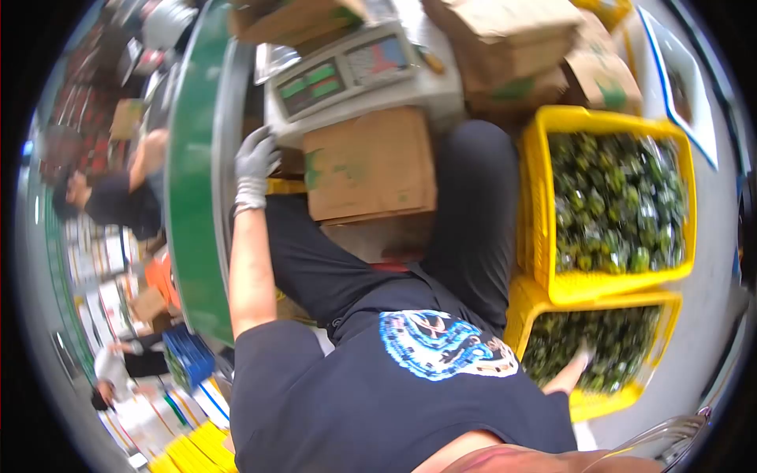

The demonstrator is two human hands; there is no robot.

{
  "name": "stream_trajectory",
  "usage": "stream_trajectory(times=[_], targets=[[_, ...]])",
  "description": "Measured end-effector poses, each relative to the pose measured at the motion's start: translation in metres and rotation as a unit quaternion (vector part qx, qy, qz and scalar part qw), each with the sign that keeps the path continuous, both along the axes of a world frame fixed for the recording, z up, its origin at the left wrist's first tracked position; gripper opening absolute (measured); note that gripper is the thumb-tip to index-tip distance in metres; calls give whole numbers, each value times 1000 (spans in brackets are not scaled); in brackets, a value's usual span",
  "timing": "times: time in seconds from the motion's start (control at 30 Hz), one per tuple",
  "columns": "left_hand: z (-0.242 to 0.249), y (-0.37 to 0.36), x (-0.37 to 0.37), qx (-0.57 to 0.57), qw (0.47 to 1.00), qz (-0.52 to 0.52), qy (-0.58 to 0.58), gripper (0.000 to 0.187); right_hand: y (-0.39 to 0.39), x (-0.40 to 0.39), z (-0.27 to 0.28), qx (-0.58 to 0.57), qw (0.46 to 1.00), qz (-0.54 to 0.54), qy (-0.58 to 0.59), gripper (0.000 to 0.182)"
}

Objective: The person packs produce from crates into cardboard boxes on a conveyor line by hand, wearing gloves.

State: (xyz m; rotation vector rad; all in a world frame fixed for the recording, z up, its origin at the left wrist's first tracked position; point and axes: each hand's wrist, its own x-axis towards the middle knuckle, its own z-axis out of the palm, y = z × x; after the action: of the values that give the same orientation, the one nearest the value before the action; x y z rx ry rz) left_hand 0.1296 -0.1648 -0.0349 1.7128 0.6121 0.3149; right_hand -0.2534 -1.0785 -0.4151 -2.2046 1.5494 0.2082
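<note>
My left hand (pixel 257 162), in a pale grey glove, is beside the weighing scale (pixel 339 75) and the metal edge of the green conveyor belt (pixel 197 173). Its fingers look apart, with nothing visible in them. My right hand (pixel 582 361) reaches down into the lower yellow crate (pixel 597 410); blur hides its fingers, so its grip cannot be made out. Small green produce (pixel 544 347) in shiny clear plastic fills that crate. A flat-topped cardboard box (pixel 371 165) sits between my knees, in front of the scale.
An upper yellow crate (pixel 536 197) of wrapped green produce overlaps the lower one. Cardboard boxes (pixel 516 35) are stacked beyond my right knee, near a white foam box (pixel 686 87). Across the belt are other people (pixel 118 201), a blue crate (pixel 189 356) and white boxes (pixel 142 426).
</note>
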Motion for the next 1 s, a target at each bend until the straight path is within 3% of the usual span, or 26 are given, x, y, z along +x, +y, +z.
stream_trajectory(times=[0.03, 0.07, 0.1, 0.2, 0.3, 0.33, 0.37, 0.47, 0.5, 0.53, 0.57, 0.6, 0.63, 0.7, 0.73, 0.8, 0.93, 1.0], targets=[[-1, 14, 2, 9, 1000, -15, 2, 31, 41, 14, 55, 6, 982, -12, -189, 56], [3, 30, 7, 51, 998, -9, -23, 31, 58, 31, 85, -36, 930, -7, -366, 56], [8, 41, 14, 92, 995, -9, -44, 32, 75, 51, 126, -86, 912, 27, -401, 53], [27, 74, 48, 98, 986, 17, -132, 32, 164, 149, 276, -197, 851, 136, -467, 47], [69, 27, 79, 68, 961, 27, -267, 33, 246, 266, 393, 24, 831, 300, -467, 47], [78, 14, 87, 74, 949, 18, -307, 32, 264, 300, 400, 52, 772, 342, -533, 43], [73, 30, 98, 57, 942, -5, -332, 29, 319, 339, 433, -49, 692, 492, -527, 48], [76, 42, 125, -15, 957, -4, -289, 29, 501, 432, 523, -65, 611, 637, -466, 54], [73, 43, 135, 13, 940, -35, -340, 29, 553, 462, 547, -61, 490, 692, -527, 55], [68, 49, 150, 69, 932, -48, -354, 26, 588, 487, 555, -120, 458, 707, -525, 55], [66, 56, 164, 126, 919, -56, -369, 23, 624, 513, 562, -101, 441, 722, -524, 50], [67, 56, 169, 141, 930, -51, -334, 23, 666, 537, 570, -114, 443, 731, -506, 46], [69, 51, 166, 210, 890, -71, -398, 23, 705, 566, 580, -131, 444, 740, -488, 42], [77, 45, 161, 181, 938, -69, -288, 28, 739, 610, 580, -196, 429, 725, -502, 55], [77, 47, 159, 203, 929, -72, -302, 28, 740, 612, 583, -233, 454, 718, -472, 51], [79, 52, 161, 251, 906, -75, -333, 29, 735, 606, 587, -169, 479, 717, -477, 42], [75, 51, 156, 128, 910, -30, -393, 24, 709, 581, 586, -72, 517, 733, -436, 20], [67, 60, 160, 175, 892, -32, -415, 24, 701, 569, 584, -28, 509, 735, -446, 12]])
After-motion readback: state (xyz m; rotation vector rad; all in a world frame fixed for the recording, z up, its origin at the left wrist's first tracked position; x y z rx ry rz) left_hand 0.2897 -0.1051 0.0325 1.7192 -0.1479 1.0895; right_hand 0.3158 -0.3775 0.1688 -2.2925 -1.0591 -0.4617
